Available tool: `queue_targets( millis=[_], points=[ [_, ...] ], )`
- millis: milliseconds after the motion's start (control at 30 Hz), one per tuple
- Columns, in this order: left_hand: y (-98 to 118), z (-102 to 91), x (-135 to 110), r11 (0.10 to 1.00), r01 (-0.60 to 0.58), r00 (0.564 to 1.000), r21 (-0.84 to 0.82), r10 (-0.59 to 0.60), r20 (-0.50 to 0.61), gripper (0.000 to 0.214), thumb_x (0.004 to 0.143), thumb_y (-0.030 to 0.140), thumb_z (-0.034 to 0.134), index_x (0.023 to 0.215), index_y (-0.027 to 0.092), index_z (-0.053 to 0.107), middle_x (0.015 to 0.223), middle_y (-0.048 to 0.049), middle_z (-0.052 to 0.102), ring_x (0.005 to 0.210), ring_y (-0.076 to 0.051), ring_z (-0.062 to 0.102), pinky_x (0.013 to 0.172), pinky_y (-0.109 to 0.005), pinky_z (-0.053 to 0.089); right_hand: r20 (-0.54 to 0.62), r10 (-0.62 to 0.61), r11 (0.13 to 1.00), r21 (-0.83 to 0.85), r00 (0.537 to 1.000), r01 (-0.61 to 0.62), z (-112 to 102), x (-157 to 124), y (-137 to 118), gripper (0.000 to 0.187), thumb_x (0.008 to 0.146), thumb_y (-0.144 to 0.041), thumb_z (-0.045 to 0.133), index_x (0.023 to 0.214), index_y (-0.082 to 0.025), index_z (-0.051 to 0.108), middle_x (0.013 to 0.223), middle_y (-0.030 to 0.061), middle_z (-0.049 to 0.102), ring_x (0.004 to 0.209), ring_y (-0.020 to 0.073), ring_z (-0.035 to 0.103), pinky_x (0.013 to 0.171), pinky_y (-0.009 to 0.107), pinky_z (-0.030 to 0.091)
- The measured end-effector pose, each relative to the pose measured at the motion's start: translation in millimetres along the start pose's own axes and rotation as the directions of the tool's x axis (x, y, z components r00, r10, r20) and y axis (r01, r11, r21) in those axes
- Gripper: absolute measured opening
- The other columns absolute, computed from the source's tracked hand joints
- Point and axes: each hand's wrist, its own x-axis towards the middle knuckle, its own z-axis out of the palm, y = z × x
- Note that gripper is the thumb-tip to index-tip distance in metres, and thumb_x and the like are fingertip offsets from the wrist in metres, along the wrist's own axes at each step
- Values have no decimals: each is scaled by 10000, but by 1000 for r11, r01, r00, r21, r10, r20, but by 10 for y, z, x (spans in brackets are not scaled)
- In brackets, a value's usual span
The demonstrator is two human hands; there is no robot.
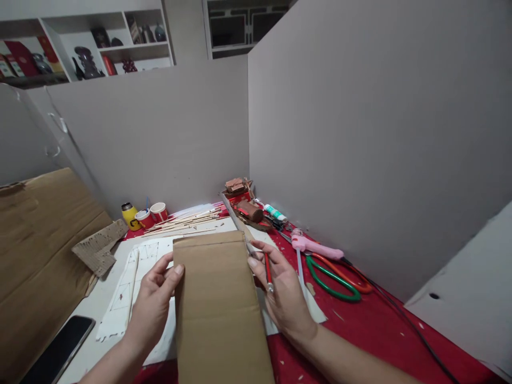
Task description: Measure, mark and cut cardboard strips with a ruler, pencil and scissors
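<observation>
A long piece of brown cardboard is held up in front of me, with a faint line across it near its far edge. My left hand pinches its left edge, thumb on top. At the far right corner is my right hand, fingers closed, with a slim red pen or pencil lying across them. Thumb and fingertips also meet at a thin grey pointed piece by the cardboard's edge; its kind is unclear. Under the cardboard lies white paper with drawn shapes.
At left are a phone, a large cardboard sheet and a cut cardboard piece. Thin wooden sticks and paper cups stand behind. A pink glue gun and green-and-orange-handled scissors lie right. Grey panels enclose the back.
</observation>
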Motion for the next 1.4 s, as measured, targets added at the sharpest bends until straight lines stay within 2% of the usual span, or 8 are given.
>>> queue_targets(
  millis=[167, 467, 767, 900, 1000, 1100, 1233, 1400],
  points=[
    [-54, 71, 33, 997, 72, 993, -36, -68, 100, 708, 815, 335, 783, 1431, 270, 439, 1042, -56, 769, 926, -232, 729, 798, -304, 560, -62, 7, 1000, -1, 998, -7, -104, 84, 59, 470, 789, -378, 777, 1196, -266, 570, 926, -1, 646, 750, 154, 625, 654, 265, 518],
    [-311, -165, 431, 986, 146, 978, -78, -156, -138, 558, 714, 205, 765, 1241, 199, 580, 939, -54, 775, 821, -211, 732, 720, -284, 564, -158, -207, 949, -272, 965, 159, -116, 62, -79, 420, 776, -287, 755, 1157, -268, 577, 879, -20, 586, 681, 131, 588, 561, 254, 527],
    [-605, -256, 462, 961, 277, 958, -18, -275, 86, 536, 753, 208, 738, 1276, 185, 626, 1168, -148, 718, 963, -257, 702, 761, -331, 560, -82, 144, 904, -394, 986, -164, -1, -100, 19, 478, 738, -381, 763, 1161, -250, 585, 848, -19, 582, 651, 140, 576, 521, 262, 446],
    [-595, -299, 469, 963, 132, 991, 236, -127, -37, 513, 823, 256, 664, 1325, 179, 595, 1373, -171, 602, 1208, -306, 601, 992, -445, 486, -106, 285, 874, -380, 953, -303, 13, -131, 88, 513, 722, -412, 757, 1168, -228, 584, 875, -5, 608, 649, 143, 595, 510, 259, 447],
    [-579, -334, 452, 881, -7, 993, 473, 64, -104, 527, 889, 305, 598, 1397, 183, 529, 1468, -171, 514, 1330, -300, 503, 1105, -483, 392, -100, 345, 853, -381, 933, -356, 42, -188, 166, 528, 724, -399, 741, 1188, -216, 568, 914, 23, 635, 748, 179, 650, 592, 284, 517],
    [-574, -315, 387, 774, -128, 991, 620, 128, 44, 514, 958, 386, 502, 1443, 217, 488, 1507, -155, 476, 1383, -293, 450, 1135, -505, 358, 27, 425, 806, -467, 905, -364, 53, -267, 252, 521, 735, -326, 701, 1218, -189, 558, 969, 75, 679, 864, 222, 689, 745, 349, 570],
    [-601, -220, 283, 488, -322, 930, 812, 1, 368, 539, 999, 425, 424, 1485, 191, 449, 1591, -169, 340, 1487, -304, 265, 1184, -545, 256, 237, 362, 666, -742, 902, -72, -28, -311, 283, 520, 795, -306, 655, 1296, -193, 570, 1094, 124, 705, 947, 264, 694, 875, 443, 554],
    [-612, -108, 281, 194, -433, 880, 880, -119, 459, 604, 992, 494, 429, 1500, 169, 429, 1619, -206, 246, 1497, -353, 209, 1177, -566, 256, 372, 184, 520, -822, 910, 231, -120, -230, 182, 364, 895, -288, 577, 1244, -191, 606, 1157, 118, 724, 1067, 261, 685, 932, 430, 549]
  ],
)
